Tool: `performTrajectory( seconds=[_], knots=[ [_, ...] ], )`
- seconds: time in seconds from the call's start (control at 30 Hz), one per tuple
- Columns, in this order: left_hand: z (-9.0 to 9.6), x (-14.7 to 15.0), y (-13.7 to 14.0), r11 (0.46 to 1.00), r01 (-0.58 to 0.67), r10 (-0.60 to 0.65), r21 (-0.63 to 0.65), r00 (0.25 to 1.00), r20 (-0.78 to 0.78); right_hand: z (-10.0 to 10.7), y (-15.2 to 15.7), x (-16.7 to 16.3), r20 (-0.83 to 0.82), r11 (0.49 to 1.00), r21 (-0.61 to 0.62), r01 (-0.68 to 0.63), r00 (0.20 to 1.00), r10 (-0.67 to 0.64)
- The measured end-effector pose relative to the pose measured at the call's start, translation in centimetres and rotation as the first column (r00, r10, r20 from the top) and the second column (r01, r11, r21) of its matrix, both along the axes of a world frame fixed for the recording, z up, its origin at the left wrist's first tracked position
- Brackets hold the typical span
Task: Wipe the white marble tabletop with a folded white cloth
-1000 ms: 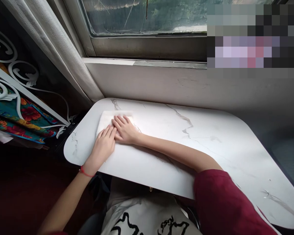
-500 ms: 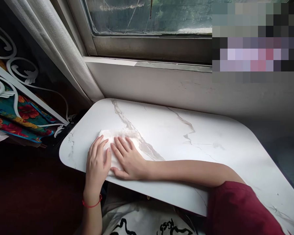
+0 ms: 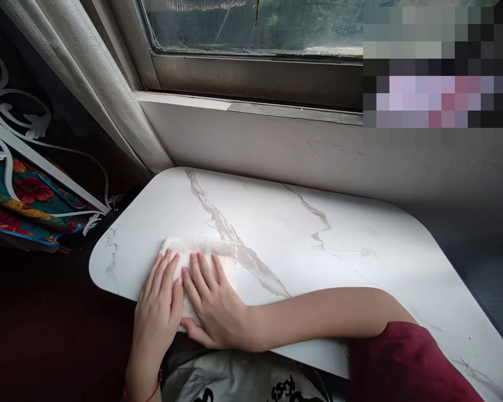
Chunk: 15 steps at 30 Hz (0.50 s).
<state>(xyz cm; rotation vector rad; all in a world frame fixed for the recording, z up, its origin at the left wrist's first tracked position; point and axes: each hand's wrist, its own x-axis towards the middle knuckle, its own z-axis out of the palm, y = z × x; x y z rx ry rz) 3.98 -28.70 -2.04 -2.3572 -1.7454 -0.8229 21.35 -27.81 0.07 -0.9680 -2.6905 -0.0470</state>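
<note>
A white, fluffy cloth [image 3: 201, 245] lies flat near the front left of a white marble-patterned table [image 3: 352, 240]. My left hand [image 3: 158, 298] rests on the cloth's left side, its fingers stretched out and pointing away from me. Beside it, my right hand [image 3: 213, 301] presses flat on the cloth with fingers spread, the forearm reaching across the table from the right. The two hands nearly touch. Both palms hide the middle of the cloth, and its near edge hangs close to the table's front edge.
Behind the table stands a wall below a window [image 3: 251, 28], with a light curtain [image 3: 96, 84] at its left. A white scrolled metal frame [image 3: 46, 162], cables and flowered fabric [image 3: 33, 192] are at the left. The upper right corner is pixelated.
Both hands and the cloth have slid toward me, nearer the table's front edge. The view has shifted slightly as well.
</note>
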Motion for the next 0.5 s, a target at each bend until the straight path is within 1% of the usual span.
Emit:
performTrajectory(
  seconds=[0.1, 0.2, 0.3, 0.4, 0.5],
  knots=[
    [-0.1, -0.1, 0.6, 1.0, 0.019, -0.02, -0.013, 0.999, -0.051, 0.0, 0.6, 0.0, 0.003, 1.0, -0.003, -0.003, 1.0, 0.003],
    [-0.1, -0.1, 2.5, 0.999, 0.029, -0.031, -0.013, 0.992, -0.12, -0.3, 2.3, 0.2, 0.0, 1.0, -0.005, -0.007, 1.0, 0.007],
    [0.1, 0.3, 6.1, 0.999, 0.049, -0.051, -0.014, 0.983, -0.176, -0.6, 5.0, 0.6, -0.001, 1.0, 0.0, 0.024, 1.0, -0.024],
    [0.7, 1.2, 10.4, 0.997, 0.04, -0.055, -0.065, 0.971, -0.231, -0.9, 8.2, 1.2, -0.001, 0.997, 0.004, 0.077, 0.997, -0.077],
    [1.5, 2.9, 14.5, 0.992, 0.028, -0.065, -0.124, 0.951, -0.302, -1.3, 11.5, 2.3, -0.015, 0.991, 0.021, 0.129, 0.992, -0.128]
  ],
)
